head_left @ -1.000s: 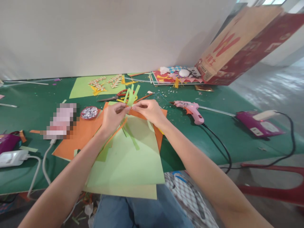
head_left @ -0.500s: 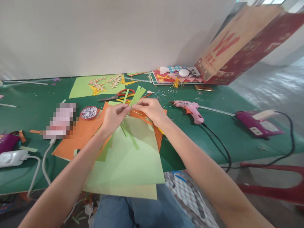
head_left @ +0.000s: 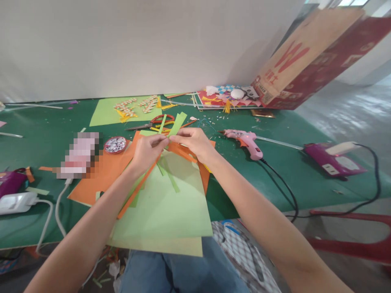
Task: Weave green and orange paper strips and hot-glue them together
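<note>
An orange strip (head_left: 139,188) now reaches farther toward the lower left than half a second ago. My left hand (head_left: 146,154) and right hand (head_left: 195,143), fingertips nearly together mid-frame, pinch green strips (head_left: 177,124) above a pale green sheet (head_left: 171,207). Right of centre, a glue gun (head_left: 246,141) lies on the bench (head_left: 290,126).

Pinching green paper strips (head_left: 177,124) and orange strips (head_left: 139,189) in left hand (head_left: 147,154) and right hand (head_left: 196,143), held close together over pale green sheets (head_left: 171,213) overhanging a green tabletop (head_left: 281,175). Facing red-handled scissors (head_left: 150,124) just beyond, with a pink glue gun (head_left: 249,140) to the right and a red dish (head_left: 113,152) to the left.
</note>
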`<state>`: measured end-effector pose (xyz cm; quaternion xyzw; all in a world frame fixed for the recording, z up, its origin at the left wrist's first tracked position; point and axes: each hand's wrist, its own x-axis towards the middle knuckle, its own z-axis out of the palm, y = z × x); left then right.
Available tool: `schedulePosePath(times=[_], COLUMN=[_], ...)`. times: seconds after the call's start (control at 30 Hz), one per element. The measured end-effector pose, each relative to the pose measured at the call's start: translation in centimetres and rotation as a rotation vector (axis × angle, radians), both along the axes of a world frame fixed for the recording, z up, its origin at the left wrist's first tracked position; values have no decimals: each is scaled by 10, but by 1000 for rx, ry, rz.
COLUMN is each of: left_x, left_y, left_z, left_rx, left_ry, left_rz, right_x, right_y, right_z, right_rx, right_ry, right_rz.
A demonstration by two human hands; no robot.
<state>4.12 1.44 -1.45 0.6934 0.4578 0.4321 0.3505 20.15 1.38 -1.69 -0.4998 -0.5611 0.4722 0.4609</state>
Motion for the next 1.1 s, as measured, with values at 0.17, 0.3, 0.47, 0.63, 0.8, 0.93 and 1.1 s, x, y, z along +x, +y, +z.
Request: schedulePosePath(times=[0.17, 0.3, 0.47, 0.63, 0.8, 0.93, 1.1], left_x=[0, 1, 0, -2, -3, -4, -3], left_y=[0, -1, 0, 1, 1, 0, 2], left_z=[0, -1, -2, -6, -5, -3, -2], left_rx=[-21, -28, -23, 1, 0, -17, -41], left_ry=[5, 7, 9, 38, -1, -49, -83], left_rz=[-13, -18, -6, 5, 30, 70, 65], right_x=[-1, -3, -4, -5, -5, -4, -2], right_y=[1, 0, -1, -1, -2, -2, -1], right_z=[-3, -3, -3, -3, -2, 0, 0], right_rx=[16, 24, 32, 41, 50, 35, 0], right_ry=[33, 45, 21, -27, 12, -22, -91], right_rz=[-20, -31, -39, -66, -27, 24, 13])
